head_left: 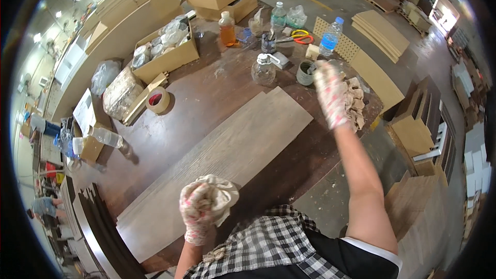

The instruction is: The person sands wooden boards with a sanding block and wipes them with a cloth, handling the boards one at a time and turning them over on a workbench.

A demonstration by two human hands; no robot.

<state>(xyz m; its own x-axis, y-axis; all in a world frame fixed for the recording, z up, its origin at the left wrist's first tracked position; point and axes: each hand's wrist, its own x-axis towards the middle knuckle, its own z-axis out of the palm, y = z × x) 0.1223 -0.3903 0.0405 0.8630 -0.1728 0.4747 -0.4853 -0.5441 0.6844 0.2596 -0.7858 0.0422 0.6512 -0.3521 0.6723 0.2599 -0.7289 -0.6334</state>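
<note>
Both my hands wear white gloves with pink marks. My left hand (196, 212) is closed round a bunched white cloth (222, 199), just above the near end of the wood-grain boards. These grey-brown boards (217, 160) lie slantwise on the dark table, slightly fanned at their ends. Stretched far forward, my right hand (330, 95) is at the rim of a small grey cup (305, 74) with dark contents. Its fingertips are blurred and partly hidden, so I cannot tell whether they hold anything. Crumpled tan cloth (355, 103) lies right beside that hand.
Along the table's back stand a blue-capped water bottle (330, 37), a clear pump bottle (264, 70), an amber bottle (227, 30) and orange-handled scissors (301, 36). A tape roll (157, 101) and an open carton (168, 51) lie left. Dark boards (106, 227) stand at the near left. People are beyond.
</note>
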